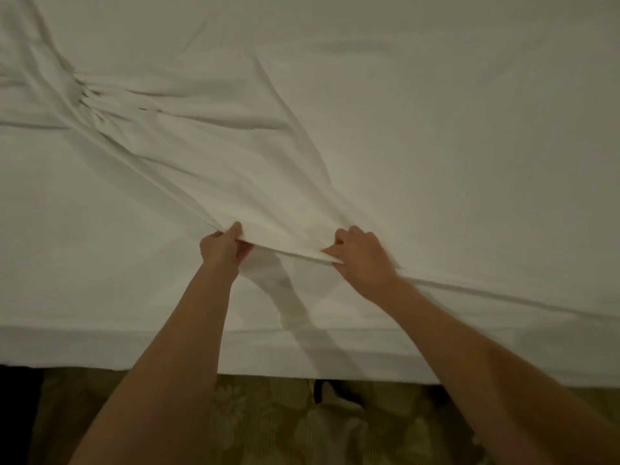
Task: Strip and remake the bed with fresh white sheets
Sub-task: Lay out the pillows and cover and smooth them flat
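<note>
Hands are working near the bed's (100, 344) closest edge in the head view. Left hand (223, 248) is pinching the white sheet's (335, 112) folded edge, thumb on top and fingers curled beneath. Right hand (364, 258) is gripping the same fold just beside it, fingers curled tight around the cloth. Creases are fanning away from both grips toward a bunched knot at upper left, while the sheet is lying across the mattress. Patterned carpet (268, 421) is showing below the bed.
</note>
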Motion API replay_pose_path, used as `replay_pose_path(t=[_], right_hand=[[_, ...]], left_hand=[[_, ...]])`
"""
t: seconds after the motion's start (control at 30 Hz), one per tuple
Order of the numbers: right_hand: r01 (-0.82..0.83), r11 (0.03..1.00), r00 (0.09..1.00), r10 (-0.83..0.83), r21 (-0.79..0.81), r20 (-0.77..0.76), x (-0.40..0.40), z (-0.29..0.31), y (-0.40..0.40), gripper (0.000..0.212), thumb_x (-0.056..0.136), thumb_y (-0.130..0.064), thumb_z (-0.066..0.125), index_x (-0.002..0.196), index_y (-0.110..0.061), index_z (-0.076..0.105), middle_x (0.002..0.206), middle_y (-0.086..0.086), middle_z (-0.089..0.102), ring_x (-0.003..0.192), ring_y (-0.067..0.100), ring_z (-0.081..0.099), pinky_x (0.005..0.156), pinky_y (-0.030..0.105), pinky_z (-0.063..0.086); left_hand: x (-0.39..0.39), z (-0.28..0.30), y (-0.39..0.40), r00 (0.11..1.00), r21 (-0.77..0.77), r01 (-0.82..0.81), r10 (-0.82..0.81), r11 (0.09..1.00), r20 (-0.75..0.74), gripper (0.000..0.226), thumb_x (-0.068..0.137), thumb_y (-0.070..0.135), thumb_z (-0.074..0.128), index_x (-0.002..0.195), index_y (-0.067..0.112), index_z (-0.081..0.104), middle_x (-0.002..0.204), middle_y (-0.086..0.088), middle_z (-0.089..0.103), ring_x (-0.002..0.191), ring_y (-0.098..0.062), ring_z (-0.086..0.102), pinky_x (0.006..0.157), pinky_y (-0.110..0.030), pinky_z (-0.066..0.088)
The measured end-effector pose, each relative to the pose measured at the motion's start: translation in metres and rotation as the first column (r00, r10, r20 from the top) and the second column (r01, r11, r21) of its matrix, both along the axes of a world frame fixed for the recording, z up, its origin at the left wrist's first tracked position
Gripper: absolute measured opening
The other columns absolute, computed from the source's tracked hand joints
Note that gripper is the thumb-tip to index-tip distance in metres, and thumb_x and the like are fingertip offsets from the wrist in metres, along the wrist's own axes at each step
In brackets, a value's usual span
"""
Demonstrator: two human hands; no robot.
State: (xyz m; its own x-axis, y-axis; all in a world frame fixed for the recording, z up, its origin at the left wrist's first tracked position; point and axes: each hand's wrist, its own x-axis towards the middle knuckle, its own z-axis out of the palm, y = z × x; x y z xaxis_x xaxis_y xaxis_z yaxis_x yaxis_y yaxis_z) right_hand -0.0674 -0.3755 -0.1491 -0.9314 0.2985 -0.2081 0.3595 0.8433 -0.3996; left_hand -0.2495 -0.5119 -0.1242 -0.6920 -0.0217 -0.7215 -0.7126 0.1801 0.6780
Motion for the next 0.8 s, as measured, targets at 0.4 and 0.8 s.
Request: replay_pose_path(t=[0.4, 0.8], right_hand=[[-0.178, 0.965, 0.858, 0.248, -0.193, 0.449, 0.038, -0.004, -0.069, 0.06, 0.102, -0.008, 0.033, 0.153, -0.03, 0.013, 0.137, 0.006, 0.048, 0.121, 0.024, 0.048, 0.097, 0.032, 0.037], [0.39, 0.915, 0.9, -0.403, 0.107, 0.168, 0.017, -0.023, 0.007, 0.058, 0.094, -0.04, 0.027, 0.148, -0.018, 0.031, 0.154, 0.005, 0.033, 0.142, 0.025, 0.032, 0.106, 0.057, 0.031]], left_hand=[[0.08, -0.035, -0.131, 0.96, -0.12, -0.045, 0.076, 0.992, 0.271, 0.011, 0.095, 0.008, 0.057, 0.086, 0.002, 0.06, 0.101, -0.018, 0.063, 0.082, -0.023, 0.062, 0.058, -0.026, 0.059], [0.044, -0.019, -0.029, 0.224, -0.845, 0.416, -0.939, 0.336, -0.262, 0.063, 0.088, 0.035, 0.044, 0.146, 0.012, 0.033, 0.153, -0.014, 0.032, 0.139, -0.03, 0.025, 0.105, -0.058, 0.03]])
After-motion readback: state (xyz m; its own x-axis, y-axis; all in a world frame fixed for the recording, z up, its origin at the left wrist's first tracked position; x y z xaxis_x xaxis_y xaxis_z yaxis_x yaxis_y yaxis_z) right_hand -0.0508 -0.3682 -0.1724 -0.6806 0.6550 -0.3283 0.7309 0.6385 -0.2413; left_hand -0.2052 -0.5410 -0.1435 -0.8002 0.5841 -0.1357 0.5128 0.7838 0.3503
